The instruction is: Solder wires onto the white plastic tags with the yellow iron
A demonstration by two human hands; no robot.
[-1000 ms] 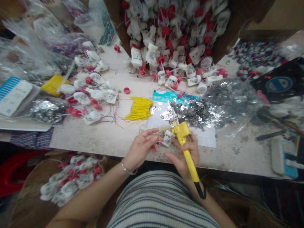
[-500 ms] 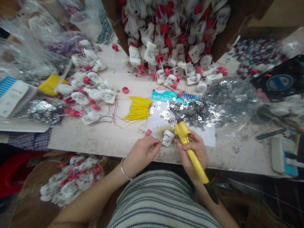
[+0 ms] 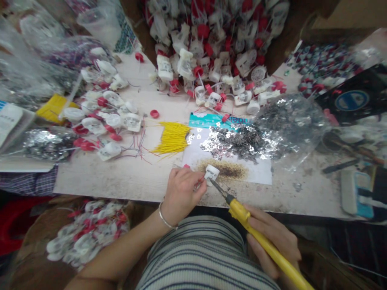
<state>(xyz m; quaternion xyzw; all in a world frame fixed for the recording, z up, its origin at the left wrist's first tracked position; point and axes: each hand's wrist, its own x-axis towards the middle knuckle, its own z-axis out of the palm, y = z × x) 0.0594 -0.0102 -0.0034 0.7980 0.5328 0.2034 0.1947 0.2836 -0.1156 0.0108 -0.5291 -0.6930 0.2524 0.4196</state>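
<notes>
Left hand: we see the left hand (image 3: 184, 191) with fingers curled at the left edge of the white part; can't tell if they're clamped on it.
Right hand: we have the right hand (image 3: 276, 235) wrapped around the yellow soldering tool (image 3: 272, 250), well apart from the left.
Tool tip: metal tip at the lower edge of the white part; contact, we can't tell.
White part: we mark the white part (image 3: 212, 172) near the counter's front edge, between left fingers and tip.
Paper: brown grains (image 3: 232, 170) smeared across the white paper (image 3: 263, 174), just beside the part.
Metal bits: pile of small shiny pieces (image 3: 236, 141) behind the grains, clear bag (image 3: 294, 125) right of it.
Wires: yellow wire bundle (image 3: 173, 137) flat on the counter (image 3: 121, 181), left of the metal bits.
Heaps: we note red-and-white assemblies (image 3: 105, 119) at left, more spilling from the carton (image 3: 137, 28) behind.
Loose cap: red cap (image 3: 154, 114) behind the wires.
</notes>
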